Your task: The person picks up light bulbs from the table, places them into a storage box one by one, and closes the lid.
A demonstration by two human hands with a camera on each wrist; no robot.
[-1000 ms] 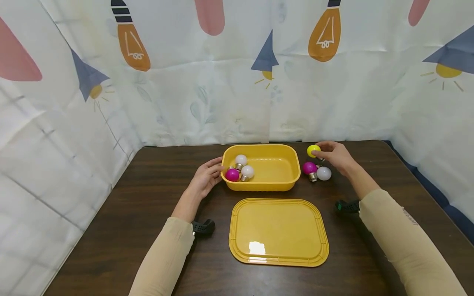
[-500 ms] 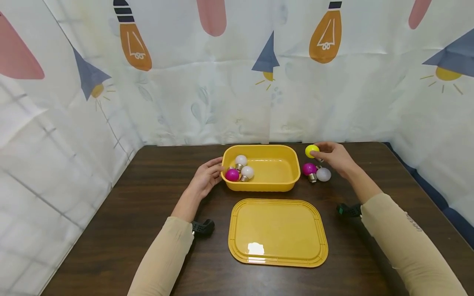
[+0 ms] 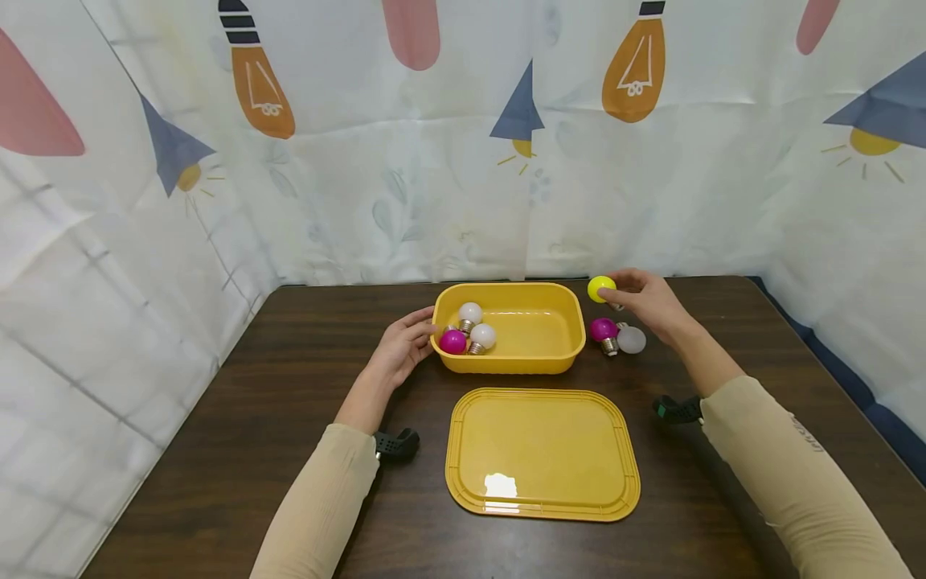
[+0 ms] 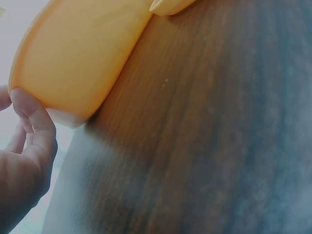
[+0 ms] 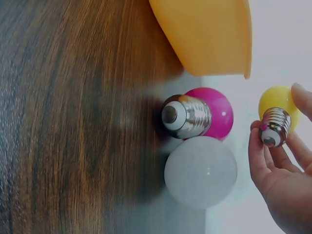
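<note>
My right hand [image 3: 651, 304] pinches a yellow light bulb [image 5: 279, 100] between thumb and fingers, its metal screw base bare in the right wrist view. The bulb is held up off the table, to the right of a yellow plastic box [image 3: 535, 364]. Below it, a magenta bulb [image 3: 604, 329] and a white bulb [image 3: 632, 340] lie side by side on the table. At the box's left end, my left hand [image 3: 403, 346] grips the rim, thumb on the outer wall in the left wrist view. Inside lie white bulbs [image 3: 483, 335] and a magenta bulb [image 3: 453, 342], bunched at the left.
A flat yellow tray or lid [image 3: 542, 454] lies in front of the box on the dark wood table [image 3: 217, 466]. A white printed curtain [image 3: 434, 201] hangs behind the table and along both sides.
My right hand has carried the yellow bulb slightly left and up, toward the box. The left hand and the box stay in place.
</note>
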